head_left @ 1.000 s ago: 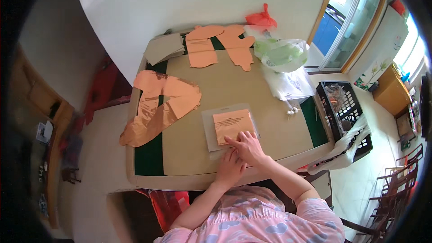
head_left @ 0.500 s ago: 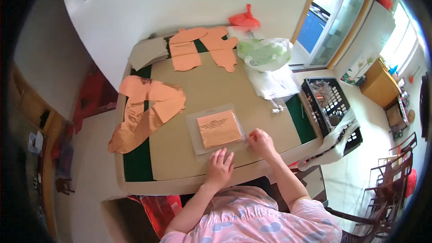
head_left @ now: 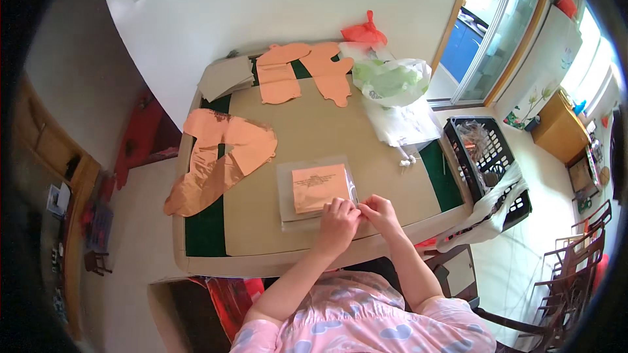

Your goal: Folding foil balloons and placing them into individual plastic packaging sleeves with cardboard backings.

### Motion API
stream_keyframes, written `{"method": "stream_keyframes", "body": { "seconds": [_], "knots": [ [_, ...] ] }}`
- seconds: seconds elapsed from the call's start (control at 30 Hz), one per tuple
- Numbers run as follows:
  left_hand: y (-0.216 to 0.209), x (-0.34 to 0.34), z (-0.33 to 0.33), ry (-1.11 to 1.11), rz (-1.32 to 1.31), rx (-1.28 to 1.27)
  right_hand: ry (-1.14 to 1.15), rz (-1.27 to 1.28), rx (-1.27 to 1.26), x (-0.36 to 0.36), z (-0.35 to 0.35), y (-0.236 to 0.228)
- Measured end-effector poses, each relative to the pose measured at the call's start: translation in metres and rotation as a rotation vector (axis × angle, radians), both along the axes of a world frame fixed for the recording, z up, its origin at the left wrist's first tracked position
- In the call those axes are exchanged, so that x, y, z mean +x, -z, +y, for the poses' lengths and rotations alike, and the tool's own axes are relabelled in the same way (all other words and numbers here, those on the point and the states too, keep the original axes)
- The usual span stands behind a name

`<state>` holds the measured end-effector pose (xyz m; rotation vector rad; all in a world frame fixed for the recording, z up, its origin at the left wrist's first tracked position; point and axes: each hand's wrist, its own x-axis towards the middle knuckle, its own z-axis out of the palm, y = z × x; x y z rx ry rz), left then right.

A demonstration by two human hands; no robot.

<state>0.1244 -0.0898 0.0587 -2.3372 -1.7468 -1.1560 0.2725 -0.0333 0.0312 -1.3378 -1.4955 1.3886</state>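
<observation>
A folded rose-gold foil piece [head_left: 319,189], printed with small dark text, lies in a clear plastic bag [head_left: 285,189] near the table's front edge. My left hand [head_left: 338,227] is closed at the bag's lower right corner, its fingers curled over the edge. Right beside it, my right hand [head_left: 381,214] pinches the same corner, thumb and forefinger together. The two hands nearly touch, and their fingertips partly hide what they grip. Left of the bag lies a large unfolded rose-gold foil balloon [head_left: 252,147]. Flat foil shapes [head_left: 280,85] rest at the table's far side.
Grey card sheets [head_left: 222,80] are stacked at the far left corner. A green-and-white plastic bag [head_left: 392,82] sits on clear bags [head_left: 400,121] at the far right, with small white items [head_left: 408,159] nearby. A black crate [head_left: 490,137] stands against the right side; a red bag [head_left: 366,31] is behind.
My left hand has moved right and my right hand has come in beside it, both now closed at the bag's lower right corner. The whole view has shifted slightly.
</observation>
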Motion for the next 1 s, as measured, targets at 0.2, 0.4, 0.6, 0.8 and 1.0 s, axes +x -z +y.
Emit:
{"method": "stream_keyframes", "body": {
  "seconds": [0.2, 0.4, 0.6, 0.8, 1.0],
  "knots": [
    [-0.001, 0.008, 0.002, 0.01, 0.073, -0.012, 0.044, 0.132, -0.056, 0.01, -0.006, 0.007],
    [0.012, 0.011, 0.003, 0.023, 0.162, -0.02, 0.066, 0.12, -0.018, 0.011, -0.01, 0.0],
    [-0.002, -0.001, -0.003, 0.029, -0.083, -0.087, 0.055, 0.118, -0.071, 0.019, -0.009, -0.004],
    [0.002, 0.003, 0.005, 0.088, 0.09, -0.069, 0.024, 0.092, 0.012, 0.011, -0.014, -0.001],
    [0.012, -0.035, -0.02, -0.015, -0.196, -0.102, 0.122, 0.081, -0.047, 0.012, -0.012, 0.003]
  ]
}}
